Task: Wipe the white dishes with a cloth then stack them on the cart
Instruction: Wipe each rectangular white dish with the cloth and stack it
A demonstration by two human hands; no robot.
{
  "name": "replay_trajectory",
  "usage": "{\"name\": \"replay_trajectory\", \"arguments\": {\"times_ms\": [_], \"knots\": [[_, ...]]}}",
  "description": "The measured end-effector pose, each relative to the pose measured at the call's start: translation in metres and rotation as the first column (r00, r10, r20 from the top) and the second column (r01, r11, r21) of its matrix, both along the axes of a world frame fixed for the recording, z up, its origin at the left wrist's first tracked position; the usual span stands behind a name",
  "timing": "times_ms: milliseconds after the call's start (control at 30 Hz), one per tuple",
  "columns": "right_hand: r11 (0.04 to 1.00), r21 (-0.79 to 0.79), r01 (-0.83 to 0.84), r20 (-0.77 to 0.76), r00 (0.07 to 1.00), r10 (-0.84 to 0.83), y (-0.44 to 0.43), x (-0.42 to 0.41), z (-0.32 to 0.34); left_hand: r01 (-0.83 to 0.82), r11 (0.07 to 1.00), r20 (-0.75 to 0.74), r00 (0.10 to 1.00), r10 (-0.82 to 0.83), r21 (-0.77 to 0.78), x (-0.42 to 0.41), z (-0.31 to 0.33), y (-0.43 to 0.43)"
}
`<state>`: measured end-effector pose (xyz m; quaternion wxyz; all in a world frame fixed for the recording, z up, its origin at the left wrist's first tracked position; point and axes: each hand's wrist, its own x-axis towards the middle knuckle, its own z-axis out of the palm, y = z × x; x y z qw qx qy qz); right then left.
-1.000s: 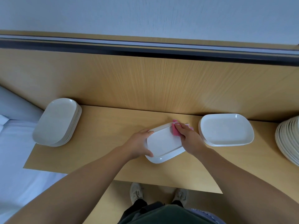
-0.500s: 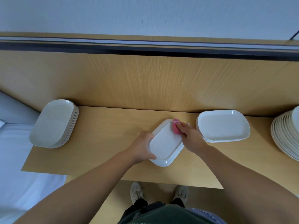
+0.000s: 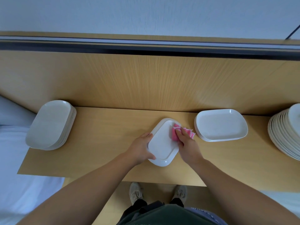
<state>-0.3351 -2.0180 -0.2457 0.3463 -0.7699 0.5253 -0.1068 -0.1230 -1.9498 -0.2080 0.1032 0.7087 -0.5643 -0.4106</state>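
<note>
Dish [image 3: 162,143] under work is the single white oblong one lying askew between your two hands on the wooden top [image 3: 105,143]. You are in the wiping step, not yet the stacking one. Your left hand [image 3: 141,148] grips the dish's near-left edge, thumb hooked over the rim on your side and fingers wrapped round the far side, so the dish is steadied flat against the wood. Your right hand [image 3: 188,143] is bent over the pink cloth [image 3: 175,135], bunching it and pressing it onto the dish's far right corner. A frill of cloth sticks out past the fingers, off the rim. Neither hand is spread wide: both are closed on what they hold.

Judging by where the cloth sits, the near half of the dish may yet need covering. The next move then calls for drawing the cloth back toward you across the face while the left hand holds firm, since a smooth dish on smooth wood could skate. After that comes a lift onto a pile. A stack of like dishes [image 3: 220,125] stands just beyond your right hand, apart from the cloth. Another stack [image 3: 50,125] sits well out past your left hand, at the end of the top. Which is the finished pile I cannot tell. Round plates [image 3: 285,133] are heaped farther right again.
</note>
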Motion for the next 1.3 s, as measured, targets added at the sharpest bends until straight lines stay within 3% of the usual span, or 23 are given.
{"name": "replay_trajectory", "arguments": {"times_ms": [267, 467, 633, 733, 800, 1000, 1300], "knots": [[0.994, 0.109, 0.026, 0.117, 0.992, -0.039, 0.025, 0.004, -0.002, 0.033, 0.999, 0.087, 0.996, -0.031, -0.02, 0.0, -0.003, -0.015], [0.991, 0.021, -0.13, 0.071, 0.989, 0.128, 0.053, 0.01, -0.003, 0.041, 0.999, 0.125, 0.991, -0.038, -0.025, 0.004, -0.007, -0.02], [0.909, -0.198, -0.366, -0.134, 0.929, 0.345, 0.053, 0.002, 0.002, 0.067, 0.998, 0.098, 0.993, -0.066, -0.01, 0.007, -0.005, -0.026], [0.823, -0.219, -0.524, -0.339, 0.832, 0.439, 0.045, 0.002, 0.009, 0.073, 0.997, 0.081, 0.994, -0.071, -0.022, 0.009, -0.006, -0.028], [0.778, -0.245, -0.578, -0.38, 0.796, 0.471, 0.042, 0.0, 0.004, 0.079, 0.996, 0.068, 0.995, -0.076, -0.039, 0.009, -0.007, -0.028], [0.777, -0.094, -0.622, -0.307, 0.761, 0.572, 0.009, -0.003, 0.001, 0.074, 0.995, 0.034, 0.997, -0.072, -0.063, 0.01, -0.009, -0.027], [0.914, -0.041, -0.403, -0.421, 0.837, 0.35, -0.055, 0.005, 0.012, 0.018, 1.0, -0.049, 0.999, -0.018, 0.0, 0.001, -0.008, -0.022]]}}
